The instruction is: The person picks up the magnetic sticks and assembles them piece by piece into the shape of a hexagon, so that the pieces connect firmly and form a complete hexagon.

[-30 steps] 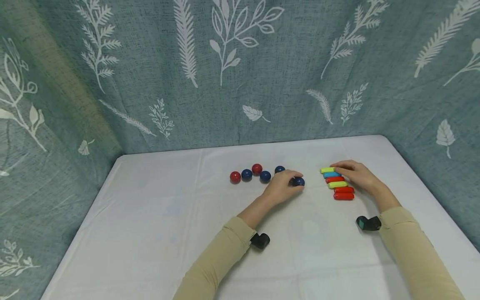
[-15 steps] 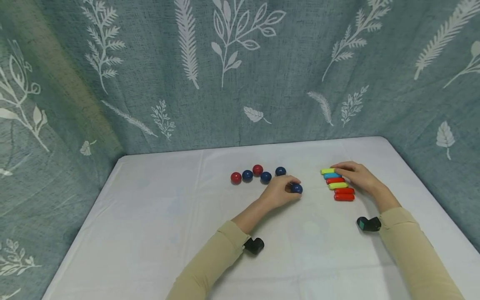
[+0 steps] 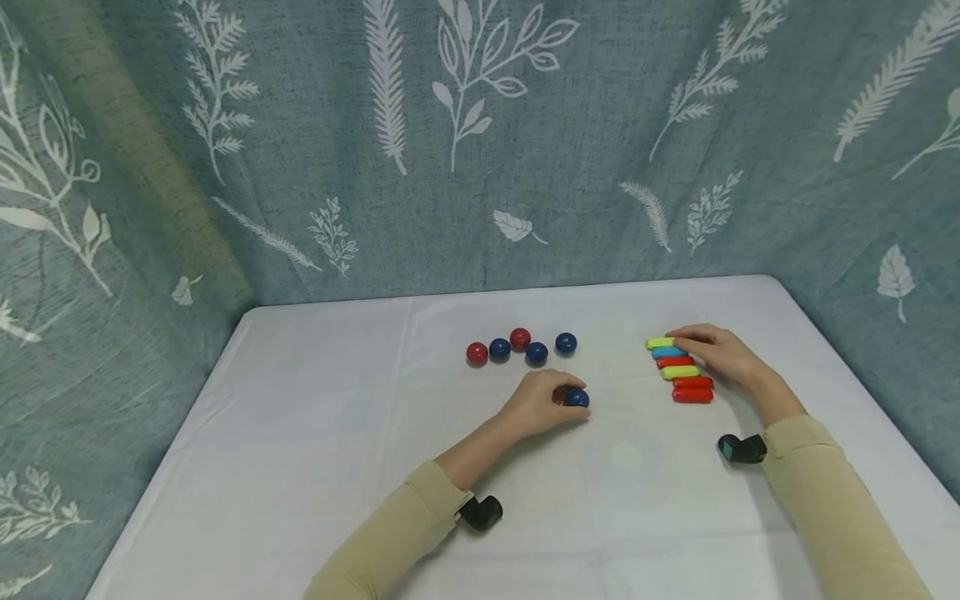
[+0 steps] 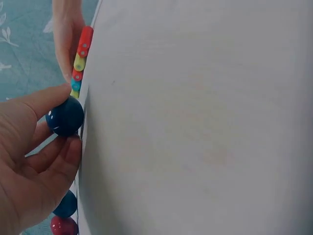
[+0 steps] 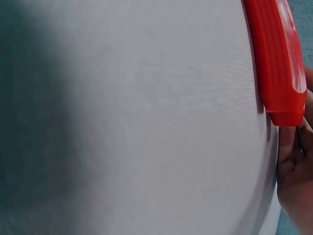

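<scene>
Left hand (image 3: 534, 407) clamped fingers (image 4: 63, 164) on blue ball (image 3: 577, 397) — well short of counter (image 3: 315, 400) far edge. Right hand (image 3: 720, 350) hid end of far yellow stick (image 3: 659, 342) — fingers' grip indiscernible.

Head view: held blue ball (image 3: 577, 397) partly covered by the left hand (image 3: 543, 403); near ends of the top yellow stick (image 3: 657, 342) and blue stick (image 3: 667, 352) lost under the right hand (image 3: 712, 348), so a pinch can't be told from a touch. Both sleeves (image 3: 840, 508) run off the bottom edge. Left wrist view: a second blue ball (image 4: 68, 203) half behind the hand, a red ball (image 4: 64, 226) clipped below. Right wrist view: red stick (image 5: 279, 58) cut at top; dark patch (image 5: 24, 122) at left too blurred to identify.
</scene>
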A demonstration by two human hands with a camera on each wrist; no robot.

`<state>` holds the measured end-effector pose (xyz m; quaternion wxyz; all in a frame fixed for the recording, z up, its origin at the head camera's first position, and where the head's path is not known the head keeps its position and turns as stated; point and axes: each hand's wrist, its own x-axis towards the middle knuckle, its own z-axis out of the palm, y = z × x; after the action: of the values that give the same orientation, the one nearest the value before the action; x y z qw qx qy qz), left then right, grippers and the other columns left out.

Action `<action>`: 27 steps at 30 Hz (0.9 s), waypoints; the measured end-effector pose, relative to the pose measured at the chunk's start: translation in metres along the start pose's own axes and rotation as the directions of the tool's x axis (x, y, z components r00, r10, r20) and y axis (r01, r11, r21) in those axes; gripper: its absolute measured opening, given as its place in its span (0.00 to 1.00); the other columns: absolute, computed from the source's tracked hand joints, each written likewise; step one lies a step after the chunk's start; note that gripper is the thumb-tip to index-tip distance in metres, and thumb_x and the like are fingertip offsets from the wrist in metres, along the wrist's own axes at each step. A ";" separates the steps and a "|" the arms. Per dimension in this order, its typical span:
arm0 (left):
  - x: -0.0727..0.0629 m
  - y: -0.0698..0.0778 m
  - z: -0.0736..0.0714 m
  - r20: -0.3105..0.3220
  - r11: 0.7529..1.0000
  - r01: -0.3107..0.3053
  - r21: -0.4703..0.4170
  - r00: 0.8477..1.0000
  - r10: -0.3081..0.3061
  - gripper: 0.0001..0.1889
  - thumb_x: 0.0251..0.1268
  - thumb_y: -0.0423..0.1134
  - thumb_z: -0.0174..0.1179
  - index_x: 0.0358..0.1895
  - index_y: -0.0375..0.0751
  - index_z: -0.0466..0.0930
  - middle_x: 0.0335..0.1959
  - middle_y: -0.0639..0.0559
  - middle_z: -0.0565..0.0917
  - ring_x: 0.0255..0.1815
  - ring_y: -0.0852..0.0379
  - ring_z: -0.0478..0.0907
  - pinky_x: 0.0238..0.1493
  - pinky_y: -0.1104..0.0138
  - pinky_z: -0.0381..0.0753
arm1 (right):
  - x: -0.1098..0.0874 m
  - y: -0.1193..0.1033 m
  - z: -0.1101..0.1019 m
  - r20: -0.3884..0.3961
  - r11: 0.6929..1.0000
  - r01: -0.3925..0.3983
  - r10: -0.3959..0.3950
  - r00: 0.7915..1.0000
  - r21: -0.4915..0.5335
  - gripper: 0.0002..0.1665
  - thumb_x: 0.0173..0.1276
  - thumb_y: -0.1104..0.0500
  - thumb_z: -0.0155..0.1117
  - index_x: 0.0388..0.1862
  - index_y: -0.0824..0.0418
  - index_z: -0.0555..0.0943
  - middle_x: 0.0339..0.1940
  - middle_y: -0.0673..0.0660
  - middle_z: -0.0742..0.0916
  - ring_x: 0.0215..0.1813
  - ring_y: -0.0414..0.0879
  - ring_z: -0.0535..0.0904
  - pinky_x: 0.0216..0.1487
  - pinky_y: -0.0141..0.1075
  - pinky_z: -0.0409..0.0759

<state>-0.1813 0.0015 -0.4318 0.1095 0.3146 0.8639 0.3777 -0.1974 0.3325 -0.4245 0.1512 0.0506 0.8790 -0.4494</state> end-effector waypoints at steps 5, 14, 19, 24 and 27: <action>-0.011 -0.001 -0.005 0.005 1.000 0.017 0.018 1.000 -0.017 0.22 0.57 0.45 0.71 0.54 0.42 0.83 0.47 0.52 0.84 0.42 0.62 0.74 0.44 0.72 0.73 | 0.004 0.000 -0.003 0.008 1.000 -0.003 0.003 1.000 0.003 0.37 0.75 0.39 0.50 0.70 0.64 0.67 0.73 0.70 0.62 0.70 0.65 0.58 0.69 0.60 0.57; -0.028 -0.001 -0.013 -0.015 0.999 0.023 0.045 1.000 -0.022 0.21 0.58 0.45 0.71 0.53 0.41 0.83 0.45 0.51 0.84 0.39 0.61 0.74 0.43 0.71 0.74 | 0.010 -0.001 -0.008 0.021 1.000 0.005 -0.005 1.000 0.002 0.36 0.76 0.41 0.49 0.71 0.65 0.66 0.73 0.70 0.61 0.70 0.66 0.56 0.69 0.61 0.55; -0.042 -0.004 -0.018 -0.021 0.998 0.035 0.052 0.999 -0.034 0.20 0.58 0.45 0.70 0.53 0.41 0.83 0.45 0.51 0.84 0.40 0.60 0.74 0.43 0.70 0.75 | 0.013 -0.002 -0.009 0.025 1.000 0.008 -0.008 1.000 0.004 0.36 0.76 0.41 0.50 0.70 0.66 0.66 0.73 0.70 0.62 0.70 0.65 0.56 0.69 0.61 0.56; -0.059 -0.008 -0.027 -0.035 0.996 0.035 0.078 0.999 -0.032 0.19 0.58 0.45 0.70 0.51 0.41 0.83 0.43 0.51 0.84 0.39 0.59 0.75 0.42 0.69 0.75 | 0.015 -0.002 -0.009 0.023 1.000 0.007 -0.007 1.000 0.006 0.36 0.76 0.40 0.50 0.70 0.65 0.67 0.73 0.70 0.62 0.70 0.65 0.57 0.69 0.59 0.57; -0.071 -0.011 -0.032 -0.040 0.996 0.038 0.081 0.999 -0.035 0.18 0.58 0.45 0.70 0.50 0.41 0.84 0.38 0.53 0.82 0.36 0.59 0.74 0.38 0.70 0.75 | 0.015 -0.001 -0.009 0.021 1.000 0.006 -0.006 1.000 0.009 0.37 0.76 0.40 0.50 0.70 0.66 0.67 0.73 0.70 0.62 0.70 0.65 0.57 0.69 0.59 0.57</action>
<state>-0.1448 -0.0668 -0.4209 0.0866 0.2956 0.8861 0.3462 -0.2141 0.3386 -0.4237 0.1590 0.0439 0.8756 -0.4541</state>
